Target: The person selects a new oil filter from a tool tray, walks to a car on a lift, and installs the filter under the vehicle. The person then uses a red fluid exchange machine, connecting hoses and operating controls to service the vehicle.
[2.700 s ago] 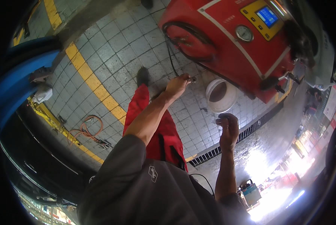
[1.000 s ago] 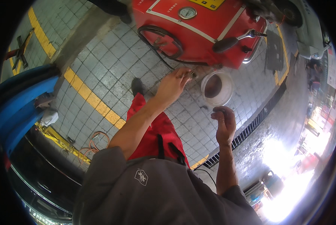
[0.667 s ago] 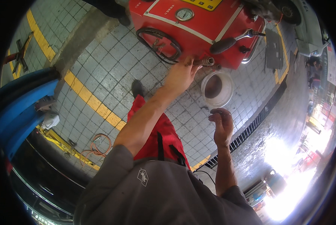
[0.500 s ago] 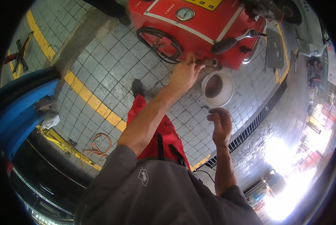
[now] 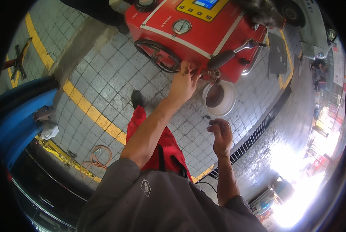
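Note:
My left hand [image 5: 182, 86] reaches to the near edge of a red machine [image 5: 169, 36]. Its fingers are bent close together beside the left end of two short metal cylindrical fittings [image 5: 211, 73]; whatever is between them is hidden. A ratchet wrench [image 5: 229, 55] with a dark handle lies on the machine's right corner. Below the fittings, a white bucket [image 5: 230, 101] stands on the tiles with dark brown contents. My right hand [image 5: 222, 136] hangs in the air nearer me than the bucket, fingers curled and fingertips blackened. Anything small in that grip cannot be made out.
A black hose [image 5: 157, 54] loops on the machine's front, left of my hand. A floor drain grate [image 5: 254, 137] runs along the right. An orange hose [image 5: 97, 156] coils at lower left near a blue lift part [image 5: 24, 120]. Another person's dark-clothed leg [image 5: 99, 13] is beyond.
The view has shifted, showing more of the machine's top and its screen. My left hand has drawn slightly left from the fittings. My right hand remains curled near the bucket.

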### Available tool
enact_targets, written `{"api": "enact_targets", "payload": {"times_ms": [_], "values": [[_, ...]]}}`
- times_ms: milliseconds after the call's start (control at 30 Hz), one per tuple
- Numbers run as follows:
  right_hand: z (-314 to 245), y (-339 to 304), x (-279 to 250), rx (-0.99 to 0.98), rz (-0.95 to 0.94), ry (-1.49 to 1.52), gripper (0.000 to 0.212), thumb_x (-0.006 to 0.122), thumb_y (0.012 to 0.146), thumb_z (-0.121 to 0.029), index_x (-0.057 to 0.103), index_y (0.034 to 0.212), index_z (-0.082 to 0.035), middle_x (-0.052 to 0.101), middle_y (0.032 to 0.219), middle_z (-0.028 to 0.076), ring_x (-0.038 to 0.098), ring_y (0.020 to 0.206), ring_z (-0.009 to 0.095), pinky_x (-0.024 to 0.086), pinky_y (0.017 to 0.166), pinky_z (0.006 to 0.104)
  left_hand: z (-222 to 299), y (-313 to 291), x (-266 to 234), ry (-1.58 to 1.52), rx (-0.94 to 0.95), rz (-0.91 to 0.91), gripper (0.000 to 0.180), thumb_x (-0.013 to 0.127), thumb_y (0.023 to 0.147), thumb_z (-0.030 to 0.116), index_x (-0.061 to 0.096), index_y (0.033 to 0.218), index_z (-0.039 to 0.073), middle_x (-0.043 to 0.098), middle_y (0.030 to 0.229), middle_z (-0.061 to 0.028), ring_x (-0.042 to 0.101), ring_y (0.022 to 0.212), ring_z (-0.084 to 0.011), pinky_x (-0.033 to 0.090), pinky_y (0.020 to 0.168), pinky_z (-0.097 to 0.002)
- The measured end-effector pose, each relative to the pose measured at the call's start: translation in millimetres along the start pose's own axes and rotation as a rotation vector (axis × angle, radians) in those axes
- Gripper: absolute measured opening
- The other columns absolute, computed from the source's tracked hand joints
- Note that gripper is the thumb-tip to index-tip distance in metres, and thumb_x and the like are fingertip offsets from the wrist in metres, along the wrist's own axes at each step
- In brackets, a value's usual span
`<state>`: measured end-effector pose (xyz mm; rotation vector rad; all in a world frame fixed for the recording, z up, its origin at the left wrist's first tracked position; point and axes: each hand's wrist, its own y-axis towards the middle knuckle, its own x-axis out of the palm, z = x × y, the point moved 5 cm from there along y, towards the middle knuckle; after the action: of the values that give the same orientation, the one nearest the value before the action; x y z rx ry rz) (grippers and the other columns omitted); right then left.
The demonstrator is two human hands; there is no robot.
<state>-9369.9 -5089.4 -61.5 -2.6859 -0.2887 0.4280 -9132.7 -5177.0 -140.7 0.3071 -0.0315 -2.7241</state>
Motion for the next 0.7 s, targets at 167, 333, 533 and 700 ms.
{"api": "enact_targets", "payload": {"times_ms": [167,333,533,700], "values": [[-3.1,4.9,-7.1,-0.037,-0.011,-0.035,0.021,0.058,0.105,-0.011,0.059,0.122,0.001,0.068,0.112,0.01,0.067,0.09,0.016,0.054,0.085,0.0302,-8.2,-7.5,5.8,0.144,0.102,0.064,0.037,0.074,0.093,0.007,0.045,0.115,0.001,0.071,0.091,-0.0207,0.074,0.083,-0.0397,0.058,0.06,-0.0438],[-1.5,4.9,-9.1,-0.022,-0.003,-0.023,0.02,0.058,0.105,-0.011,0.059,0.122,0.001,0.068,0.111,0.009,0.067,0.09,0.015,0.054,0.085,0.0302,-6.5,-9.9,5.6,0.19,0.167,0.085,0.027,0.071,0.095,0.009,0.051,0.111,0.004,0.068,0.088,-0.0178,0.069,0.076,-0.0435,0.053,0.058,-0.0472],[7.8,2.0,-7.3,-0.005,0.004,-0.026,0.017,0.057,0.104,-0.009,0.06,0.118,0.0,0.069,0.108,0.011,0.068,0.087,0.017,0.056,0.082,0.031,-22.3,-12.8,10.9,0.122,0.17,0.132,0.022,0.07,0.095,0.008,0.056,0.112,0.007,0.064,0.093,-0.0177,0.065,0.079,-0.0443,0.05,0.062,-0.049],[14.2,-0.1,-13.0,0.014,-0.01,-0.002,0.022,0.058,0.105,-0.011,0.058,0.125,0.001,0.068,0.112,0.009,0.067,0.092,0.016,0.055,0.086,0.0303,-33.8,-18.7,23.3,0.091,0.1,0.192,0.025,0.069,0.097,0.011,0.055,0.117,0.007,0.062,0.106,-0.0169,0.067,0.085,-0.0373,0.055,0.068,-0.0446]]}}
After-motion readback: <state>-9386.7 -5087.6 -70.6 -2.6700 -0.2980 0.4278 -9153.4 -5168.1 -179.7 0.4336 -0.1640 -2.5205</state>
